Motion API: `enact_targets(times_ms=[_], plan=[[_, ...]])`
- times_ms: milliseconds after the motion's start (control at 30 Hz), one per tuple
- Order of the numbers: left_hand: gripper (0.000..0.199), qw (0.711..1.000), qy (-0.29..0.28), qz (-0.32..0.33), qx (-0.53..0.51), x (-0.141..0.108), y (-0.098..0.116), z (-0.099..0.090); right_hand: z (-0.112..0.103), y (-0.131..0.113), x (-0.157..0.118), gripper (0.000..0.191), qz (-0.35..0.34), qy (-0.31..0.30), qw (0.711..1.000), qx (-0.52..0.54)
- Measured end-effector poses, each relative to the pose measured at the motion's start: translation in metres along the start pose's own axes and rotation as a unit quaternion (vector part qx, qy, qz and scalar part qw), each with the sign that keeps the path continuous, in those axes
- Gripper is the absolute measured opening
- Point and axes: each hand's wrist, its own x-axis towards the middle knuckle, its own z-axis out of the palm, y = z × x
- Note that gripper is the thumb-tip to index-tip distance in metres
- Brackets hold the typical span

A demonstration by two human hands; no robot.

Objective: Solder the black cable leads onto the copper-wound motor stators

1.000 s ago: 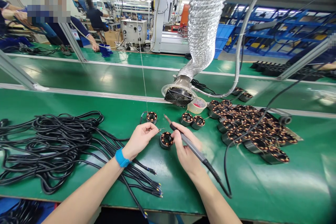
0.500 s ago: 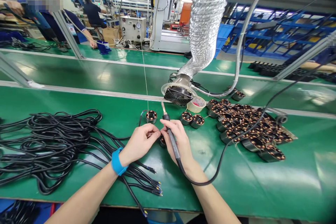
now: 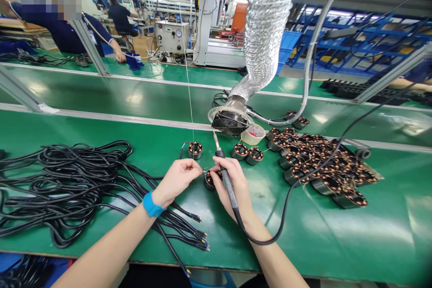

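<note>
My left hand (image 3: 176, 181), with a blue band at the wrist, is closed in a pinch on a thin wire (image 3: 204, 172), whose bluish end shows at the fingertips. My right hand (image 3: 238, 189) grips a soldering iron (image 3: 230, 191) like a pen, its tip pointing up and away. Right thumb and fingertips are at a motor stator (image 3: 209, 182) with copper windings, partly hidden by the hand. Just beyond stands another stator (image 3: 195, 150) with a cable at its left side. A thin line of solder wire (image 3: 189, 94) hangs down to it from above.
Black cables (image 3: 67, 189) lie coiled at left, their stripped ends toward the middle. Many stators (image 3: 317, 157) crowd the right, with two more beside a tape roll (image 3: 253, 135). A fan hood (image 3: 230, 121) hangs on a foil duct (image 3: 266, 31). The iron's cord (image 3: 286, 202) loops rightward. A co-worker's hand (image 3: 119, 56) is across.
My right hand and the soldering iron have shifted slightly right, away from my left fingers. More of the stator between the hands now shows.
</note>
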Motion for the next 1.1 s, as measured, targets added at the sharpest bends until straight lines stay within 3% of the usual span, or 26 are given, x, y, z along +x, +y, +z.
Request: enact_targets(times_ms=[167, 433, 800, 1100], plan=[[0.014, 1.000, 0.004, -0.015, 0.012, 0.001, 0.002, -0.002, -0.005, 0.001, -0.002, 0.046, 0.048, -0.014, 0.998, 0.025], [0.015, 1.000, 0.002, -0.013, 0.020, 0.000, 0.000, -0.002, 0.006, 0.004, 0.003, 0.046, 0.073, -0.004, 0.997, 0.040], [0.021, 1.000, 0.002, -0.016, 0.013, -0.003, 0.001, -0.002, 0.010, 0.000, -0.007, 0.040, 0.053, 0.025, 0.998, 0.001], [0.020, 1.000, -0.001, -0.009, 0.026, -0.004, 0.000, -0.004, 0.007, -0.007, -0.014, 0.046, 0.081, -0.003, 0.994, 0.069]])
